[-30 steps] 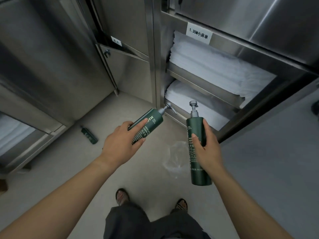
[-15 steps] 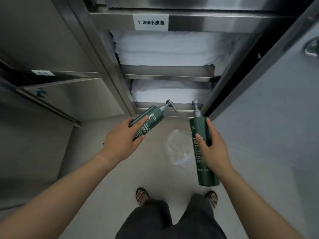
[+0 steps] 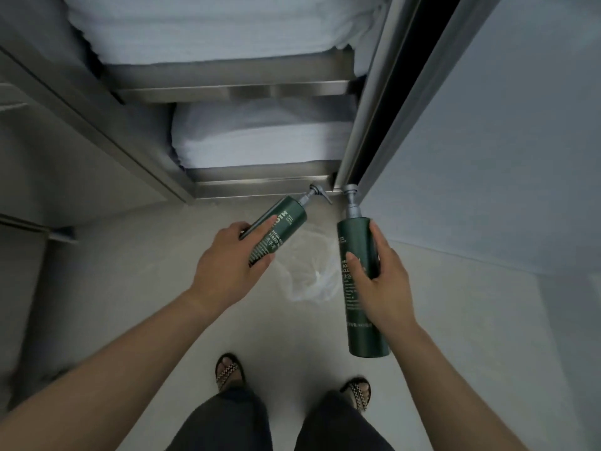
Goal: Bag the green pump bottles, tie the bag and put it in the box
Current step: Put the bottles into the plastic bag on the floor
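My left hand (image 3: pixel 227 262) grips a dark green pump bottle (image 3: pixel 283 222), tilted with its grey pump pointing up and to the right. In my right hand (image 3: pixel 383 275) is a taller green pump bottle (image 3: pixel 354 242), held nearly upright. A crumpled clear plastic bag (image 3: pixel 309 268) lies on the pale floor, seen between and below the two bottles. No box is in view.
A steel cabinet stands ahead, with folded white linen (image 3: pixel 260 138) on its shelves. Its open door (image 3: pixel 487 125) stands at the right, close to the right bottle. A steel panel (image 3: pixel 81 141) is at the left. My sandalled feet (image 3: pixel 231 369) are on the pale floor.
The view has swung right and nearer to the cabinet. The third bottle on the floor at the left has left the view. Both hands keep their bottles, little changed in pose.
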`<state>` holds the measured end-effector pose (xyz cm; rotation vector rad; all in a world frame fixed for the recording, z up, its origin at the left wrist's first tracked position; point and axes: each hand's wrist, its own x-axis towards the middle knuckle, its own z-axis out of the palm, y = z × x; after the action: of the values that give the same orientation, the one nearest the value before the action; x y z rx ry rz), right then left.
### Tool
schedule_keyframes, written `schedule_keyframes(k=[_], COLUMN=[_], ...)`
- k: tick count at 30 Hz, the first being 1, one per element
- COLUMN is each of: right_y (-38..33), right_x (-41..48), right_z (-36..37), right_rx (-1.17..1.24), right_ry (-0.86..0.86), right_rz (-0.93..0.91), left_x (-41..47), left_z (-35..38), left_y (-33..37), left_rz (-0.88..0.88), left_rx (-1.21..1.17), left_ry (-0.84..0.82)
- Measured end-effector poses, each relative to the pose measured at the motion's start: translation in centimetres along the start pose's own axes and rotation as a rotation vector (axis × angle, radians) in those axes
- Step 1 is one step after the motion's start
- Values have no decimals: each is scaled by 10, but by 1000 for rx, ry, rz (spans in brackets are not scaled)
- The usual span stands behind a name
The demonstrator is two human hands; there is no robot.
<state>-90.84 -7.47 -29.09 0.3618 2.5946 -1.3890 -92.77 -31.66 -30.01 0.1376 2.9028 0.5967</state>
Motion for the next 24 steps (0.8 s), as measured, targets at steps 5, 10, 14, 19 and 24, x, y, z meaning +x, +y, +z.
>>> schedule_keyframes(k=[5, 10, 14, 19, 24], right_y=[101, 212, 293, 360, 394], right_x=[43, 89, 131, 178, 190], right_z=[83, 167, 221, 275, 305], right_rx=[40, 36, 15, 3, 2], right_ry=[10, 39, 101, 196, 257], right_rz=[29, 44, 22, -36, -94], left_x=[38, 67, 96, 132, 123], left_z=[126, 256, 348, 427, 476], left_y=[-48, -119, -174, -223, -254], left_rz=[3, 57, 118, 185, 214], left_rx=[-6, 34, 72, 93, 54], left_ry=[-1, -25, -62, 1, 9])
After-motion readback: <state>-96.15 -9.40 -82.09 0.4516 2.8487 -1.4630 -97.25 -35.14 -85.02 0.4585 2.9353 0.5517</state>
